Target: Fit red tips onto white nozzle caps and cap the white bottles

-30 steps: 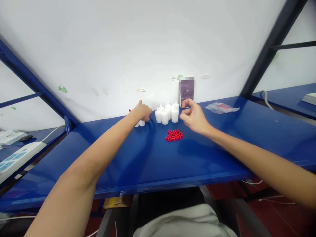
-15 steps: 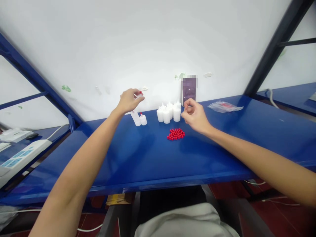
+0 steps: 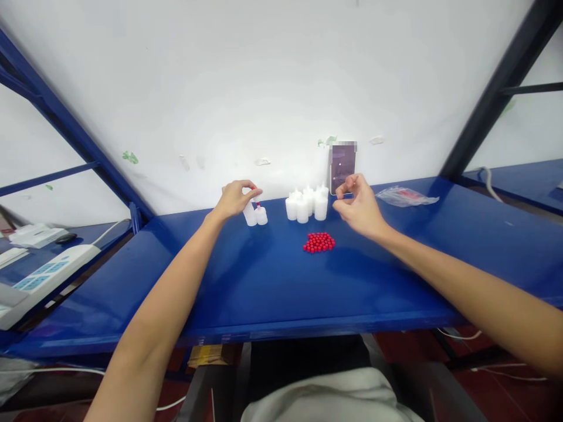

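Left hand (image 3: 235, 198), centre frame: pinches a red-capped white bottle (image 3: 250, 212) beside its twin (image 3: 261, 215); a nudge may topple either. Right hand (image 3: 360, 202): loosely curled, empty, above red beads (image 3: 319, 242), which may scatter.

Standing left of one heap of small red beads (image 3: 319, 242), too many to count: two small white plastic bottles (image 3: 255, 214); behind, about six more (image 3: 307, 205).

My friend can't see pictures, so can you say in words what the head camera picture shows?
A person's left hand pinches the top of a small white bottle beside a red-capped bottle on a blue table. Their right hand hovers, fingers curled, near a cluster of white bottles and a pile of red beads. A phone leans against the white wall.
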A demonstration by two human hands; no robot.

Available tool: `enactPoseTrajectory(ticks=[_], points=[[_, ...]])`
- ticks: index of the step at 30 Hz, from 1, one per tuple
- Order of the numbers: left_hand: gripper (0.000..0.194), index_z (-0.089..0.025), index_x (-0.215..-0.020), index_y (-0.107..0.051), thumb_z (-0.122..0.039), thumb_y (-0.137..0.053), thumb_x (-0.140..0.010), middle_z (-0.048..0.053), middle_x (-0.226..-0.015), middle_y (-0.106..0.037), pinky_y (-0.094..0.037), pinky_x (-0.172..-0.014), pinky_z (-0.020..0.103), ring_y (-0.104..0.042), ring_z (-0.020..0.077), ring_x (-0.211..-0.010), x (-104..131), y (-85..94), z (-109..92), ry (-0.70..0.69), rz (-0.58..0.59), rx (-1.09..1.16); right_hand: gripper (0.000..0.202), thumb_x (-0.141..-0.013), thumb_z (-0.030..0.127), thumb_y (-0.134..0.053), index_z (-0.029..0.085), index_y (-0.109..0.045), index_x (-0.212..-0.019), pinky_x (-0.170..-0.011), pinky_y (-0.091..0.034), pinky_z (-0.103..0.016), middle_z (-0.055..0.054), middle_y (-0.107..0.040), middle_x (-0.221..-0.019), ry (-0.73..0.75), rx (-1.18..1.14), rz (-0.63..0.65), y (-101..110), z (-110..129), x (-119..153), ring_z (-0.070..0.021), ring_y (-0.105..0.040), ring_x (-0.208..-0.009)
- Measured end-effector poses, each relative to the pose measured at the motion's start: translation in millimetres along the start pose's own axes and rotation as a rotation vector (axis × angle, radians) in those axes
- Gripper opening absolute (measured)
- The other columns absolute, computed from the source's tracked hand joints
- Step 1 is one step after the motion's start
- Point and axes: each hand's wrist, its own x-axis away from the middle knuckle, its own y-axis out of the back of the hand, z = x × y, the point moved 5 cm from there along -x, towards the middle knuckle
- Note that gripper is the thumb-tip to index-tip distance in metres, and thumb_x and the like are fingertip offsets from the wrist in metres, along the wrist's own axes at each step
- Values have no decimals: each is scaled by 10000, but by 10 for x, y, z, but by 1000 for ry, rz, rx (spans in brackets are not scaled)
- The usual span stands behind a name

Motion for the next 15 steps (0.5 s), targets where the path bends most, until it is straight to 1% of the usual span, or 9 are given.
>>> enactPoseTrajectory(ticks=[2,5,8,10,12,14,15], points=[[330,-217,-903,-722,-502,-556,-898,51,-1034,-753,-398,-957,417,-640,234,-890,7,-15,0,-14,5,-71,423,-621,101,-552,269,-263,-879,-440,-276,-234,65,-435,-807,4,23,-22,16,11,1,-47,-310,-482],[322,-223,-899,-718,-507,-566,-894,54,-1106,-737,-351,-997,450,-628,248,-941,19,-45,0,-25,24,-121,414,-611,93,-553,264,-268,-856,-449,-269,-235,67,-432,-779,19,62,-45,25,26,2,-52,-297,-494],[323,-224,-875,-728,-517,-590,-875,63,-1109,-730,-341,-1001,459,-612,272,-1004,31,-71,19,-25,48,-158,394,-617,92,-558,262,-283,-843,-459,-282,-235,59,-433,-763,45,81,-70,35,26,2,-67,-327,-520],[333,-225,-879,-738,-526,-597,-864,70,-1100,-728,-348,-995,461,-604,282,-1022,39,-92,44,-22,66,-172,358,-652,112,-564,263,-310,-856,-455,-296,-239,51,-458,-764,55,69,-85,41,8,10,-77,-363,-516],[339,-226,-884,-745,-532,-603,-852,70,-1090,-728,-364,-981,453,-607,279,-1008,53,-117,75,-11,84,-164,282,-713,151,-545,263,-358,-892,-443,-302,-246,46,-498,-741,31,43,-51,22,-27,33,-87,-394,-482],[342,-226,-885,-744,-536,-608,-844,67,-1086,-728,-390,-956,431,-616,267,-976,77,-144,104,6,99,-140,169,-767,183,-496,252,-425,-904,-448,-307,-258,52,-504,-647,3,62,38,-28,-49,73,-105,-409,-451],[349,-226,-906,-742,-542,-607,-844,66,-1091,-726,-404,-945,419,-619,259,-963,92,-151,115,13,99,-122,112,-783,192,-475,242,-459,-882,-463,-314,-267,55,-483,-590,2,100,86,-57,-42,96,-116,-412,-452]])
